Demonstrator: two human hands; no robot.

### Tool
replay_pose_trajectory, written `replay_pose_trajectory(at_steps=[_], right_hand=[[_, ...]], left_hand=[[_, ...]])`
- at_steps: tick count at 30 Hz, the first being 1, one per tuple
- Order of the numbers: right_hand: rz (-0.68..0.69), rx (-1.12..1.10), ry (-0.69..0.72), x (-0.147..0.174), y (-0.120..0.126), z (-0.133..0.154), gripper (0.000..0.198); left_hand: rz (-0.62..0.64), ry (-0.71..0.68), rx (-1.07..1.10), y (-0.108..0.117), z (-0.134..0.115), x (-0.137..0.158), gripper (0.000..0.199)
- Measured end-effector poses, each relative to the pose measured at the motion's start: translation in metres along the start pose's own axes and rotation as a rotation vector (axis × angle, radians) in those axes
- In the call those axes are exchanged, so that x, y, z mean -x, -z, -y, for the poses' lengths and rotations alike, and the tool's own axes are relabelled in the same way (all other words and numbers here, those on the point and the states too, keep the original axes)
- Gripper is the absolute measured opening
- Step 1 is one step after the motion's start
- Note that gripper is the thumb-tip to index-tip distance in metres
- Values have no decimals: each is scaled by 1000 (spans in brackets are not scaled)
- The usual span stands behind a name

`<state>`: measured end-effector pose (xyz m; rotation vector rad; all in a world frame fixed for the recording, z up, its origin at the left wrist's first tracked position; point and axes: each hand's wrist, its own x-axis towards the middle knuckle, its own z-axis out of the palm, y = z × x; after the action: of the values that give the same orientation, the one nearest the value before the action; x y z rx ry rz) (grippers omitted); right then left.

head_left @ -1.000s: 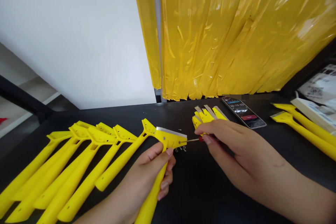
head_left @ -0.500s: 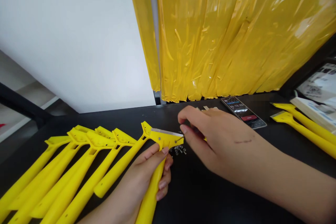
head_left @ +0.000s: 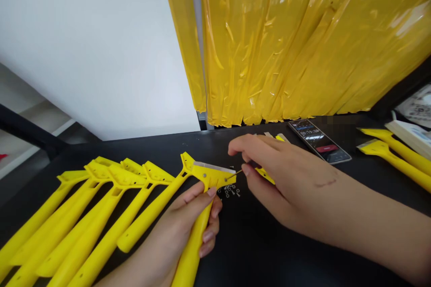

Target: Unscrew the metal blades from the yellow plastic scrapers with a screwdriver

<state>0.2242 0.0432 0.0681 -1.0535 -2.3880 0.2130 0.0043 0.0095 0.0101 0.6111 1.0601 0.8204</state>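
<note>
A yellow scraper (head_left: 192, 240) is tilted upright in my left hand (head_left: 188, 213), whose fingers and thumb wrap round the top of its handle. A metal blade (head_left: 213, 167) lies along its head, with two screws in the yellow plastic. My right hand (head_left: 286, 184) is closed around a thin metal rod (head_left: 239, 172), like a hex key; its tip meets the right-hand screw (head_left: 226, 180). The rod's other end is hidden in the hand. Small screws and nuts (head_left: 232, 189) lie loose on the black surface behind the scraper head.
Several yellow scraper bodies (head_left: 101, 215) lie side by side on the left. A phone (head_left: 319, 141) with a lit timer rests at the back right. Two scrapers with blades (head_left: 387, 150) lie at the far right beside a white box (head_left: 412, 139). Yellow plastic sheeting (head_left: 269, 54) hangs behind.
My right hand has shifted slightly right, its index finger and thumb further from the scraper head, so more of the thin rod shows. My left hand holds the scraper nearly still.
</note>
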Motion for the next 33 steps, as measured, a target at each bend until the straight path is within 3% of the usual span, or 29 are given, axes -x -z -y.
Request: replay_pose_trajectory(at_steps=[25, 29, 33], right_hand=[[30, -62, -40, 2, 2, 3, 25], [-23, -7, -13, 2, 8, 4, 28], [-69, -90, 13, 5, 13, 9, 24]], left_hand=[[48, 29, -8, 3, 2, 1, 15], [23, 13, -24, 2, 1, 1, 18], [56, -3, -100, 1, 3, 3, 29]])
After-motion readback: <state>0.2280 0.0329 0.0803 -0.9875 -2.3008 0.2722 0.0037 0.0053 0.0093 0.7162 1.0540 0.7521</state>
